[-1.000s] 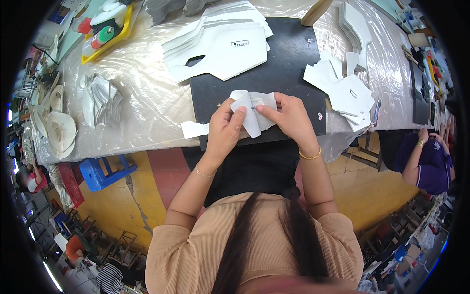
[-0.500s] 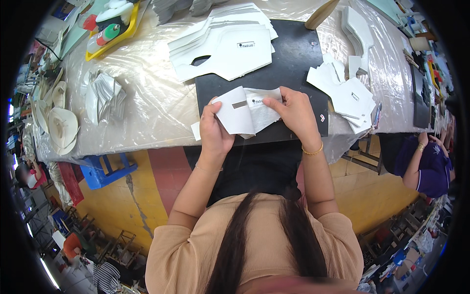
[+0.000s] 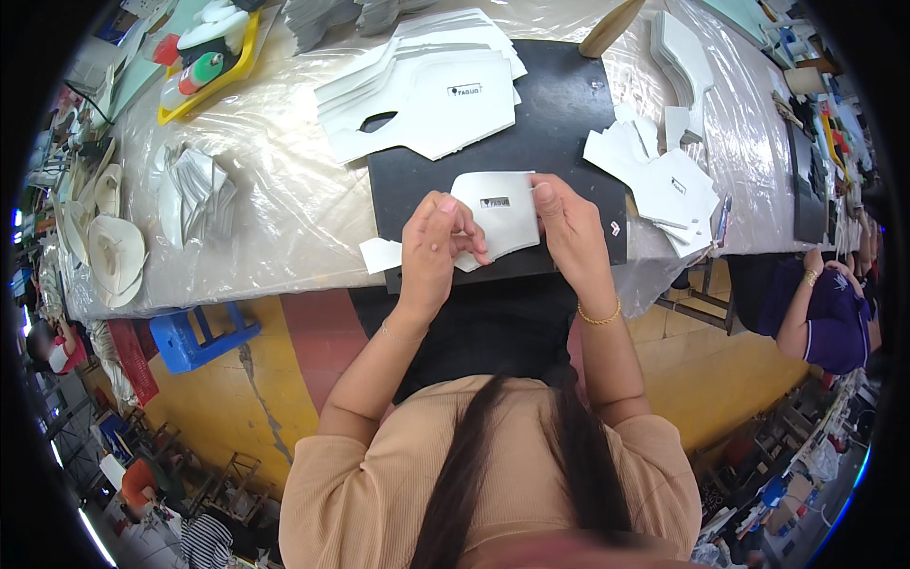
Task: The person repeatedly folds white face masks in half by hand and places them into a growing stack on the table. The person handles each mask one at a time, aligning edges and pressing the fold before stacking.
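Note:
Between my hands is a white cut piece, flat and flexible, with a small dark printed label on its face. My right hand pinches its right edge between thumb and fingers. At the lower left edge, my left hand has its fingers curled in against the piece; its grip is partly hidden. The piece is held above the near part of a black mat. Just beyond it lies a fanned stack of larger white cut pieces, the top one bearing a similar label.
More white pieces lie right of the mat, a bundle to the left. A wooden handle stands at the mat's far edge. A yellow tray holds a green-capped bottle. A blue stool stands below; a co-worker is at right.
The slotted flap that stood folded open at the left no longer shows apart. My left fingers have moved right and curled at the piece's lower left, and the labelled face now lies flatter.

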The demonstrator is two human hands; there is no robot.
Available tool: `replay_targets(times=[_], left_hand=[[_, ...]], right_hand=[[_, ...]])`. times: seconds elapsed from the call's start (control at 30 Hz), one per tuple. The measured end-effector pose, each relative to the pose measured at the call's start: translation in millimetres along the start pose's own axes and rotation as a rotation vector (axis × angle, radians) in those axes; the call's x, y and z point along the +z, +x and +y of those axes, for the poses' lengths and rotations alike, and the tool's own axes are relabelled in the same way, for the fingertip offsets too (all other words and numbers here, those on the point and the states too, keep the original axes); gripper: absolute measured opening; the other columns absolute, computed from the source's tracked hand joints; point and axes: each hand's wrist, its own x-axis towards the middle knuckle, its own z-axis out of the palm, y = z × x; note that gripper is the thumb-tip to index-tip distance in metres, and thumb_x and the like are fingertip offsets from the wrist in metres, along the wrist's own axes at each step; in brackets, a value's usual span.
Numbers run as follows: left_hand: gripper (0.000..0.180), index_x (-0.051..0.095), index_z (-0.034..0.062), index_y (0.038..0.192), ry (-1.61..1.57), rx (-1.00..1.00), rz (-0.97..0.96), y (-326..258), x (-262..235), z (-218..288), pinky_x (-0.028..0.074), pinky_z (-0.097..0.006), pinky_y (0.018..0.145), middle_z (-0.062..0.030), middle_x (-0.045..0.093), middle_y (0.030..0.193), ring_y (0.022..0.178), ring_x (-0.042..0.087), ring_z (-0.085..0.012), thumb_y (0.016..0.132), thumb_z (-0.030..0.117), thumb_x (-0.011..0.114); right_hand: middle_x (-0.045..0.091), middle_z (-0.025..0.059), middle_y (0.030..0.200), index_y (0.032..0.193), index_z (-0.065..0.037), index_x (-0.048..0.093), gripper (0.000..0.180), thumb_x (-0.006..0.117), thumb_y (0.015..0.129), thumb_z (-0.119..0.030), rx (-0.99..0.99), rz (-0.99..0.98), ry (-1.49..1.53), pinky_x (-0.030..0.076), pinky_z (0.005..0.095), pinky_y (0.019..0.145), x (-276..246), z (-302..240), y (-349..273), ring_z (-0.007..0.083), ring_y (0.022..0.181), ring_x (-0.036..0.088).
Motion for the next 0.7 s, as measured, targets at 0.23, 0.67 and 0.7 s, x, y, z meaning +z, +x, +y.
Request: replay_targets(times=[0.23, 0.67, 0.7], left_hand=[[0.049, 0.055, -0.0019, 0.128, 1.200, 0.484, -0.102, -29, -9, 8, 0.044, -0.047, 0.105, -0.0218, 0.056, 0.135, 0.122, 0.056, -0.0380, 0.085, 0.010, 0.074], [0.085, 0.038, 0.0019, 0.152, 1.740, 0.515, -0.137, -43, -12, -17, 0.028, -0.049, 0.116, -0.0141, 0.045, 0.150, 0.139, 0.043, -0.0295, 0.084, 0.035, 0.077], [0.085, 0.039, 0.0019, 0.152, 1.767, 0.517, -0.122, -42, -11, -19, 0.027, -0.049, 0.115, -0.0133, 0.045, 0.150, 0.138, 0.043, -0.0287, 0.084, 0.037, 0.076]], right_hand=[[0.068, 0.0013, 0.077, 0.105, 0.001, 0.069, 0.025, 0.076, 0.089, -0.016, 0.003, -0.009, -0.071, 0.048, 0.0210, 0.062, 2, 6, 7, 0.0037, 0.067, 0.058], [0.068, 0.0099, 0.076, 0.104, -0.001, 0.069, 0.022, 0.075, 0.086, -0.012, -0.130, 0.032, -0.232, 0.048, 0.0273, 0.059, 4, 3, 6, 0.0133, 0.061, 0.059], [0.069, 0.0073, 0.076, 0.104, -0.001, 0.069, 0.022, 0.076, 0.086, -0.012, -0.143, 0.036, -0.248, 0.049, 0.0246, 0.060, 4, 4, 6, 0.0091, 0.063, 0.061]])
